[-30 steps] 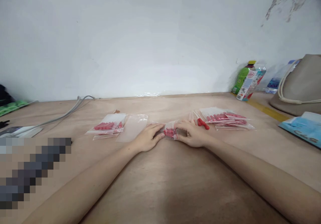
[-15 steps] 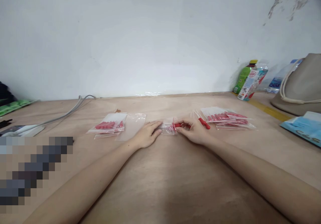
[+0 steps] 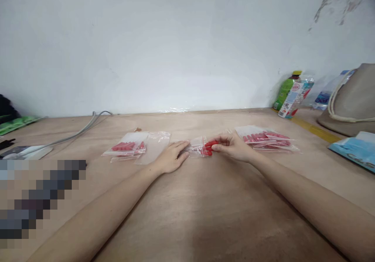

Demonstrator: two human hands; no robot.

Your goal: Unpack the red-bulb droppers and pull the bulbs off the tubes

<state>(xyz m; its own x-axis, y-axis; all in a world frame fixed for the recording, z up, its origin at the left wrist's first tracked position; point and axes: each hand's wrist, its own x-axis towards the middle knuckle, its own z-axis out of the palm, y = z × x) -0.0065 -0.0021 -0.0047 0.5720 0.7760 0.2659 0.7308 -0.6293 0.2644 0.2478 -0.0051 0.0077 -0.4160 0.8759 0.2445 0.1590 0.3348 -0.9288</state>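
Toward the table's [image 3: 175, 223] far edge, my open left grip [image 3: 170, 157] slipping could spill the bag [image 3: 195, 150] while my right grip [image 3: 233, 146] pinches red pieces [image 3: 208, 152].

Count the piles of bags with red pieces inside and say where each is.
2: a left pile left of the left hand, and a right pile past the right hand. The bag between the hands lies apart. Any behind the hands would be hidden.

A small, clear, glossy plastic bag [image 3: 195, 149] with a red stripe near its mouth lies flat on the table [image 3: 175, 203], mouth facing right. Slim red rod-shaped pieces [image 3: 209, 148] lie sideways at that mouth, outer ends jutting past the stripe.
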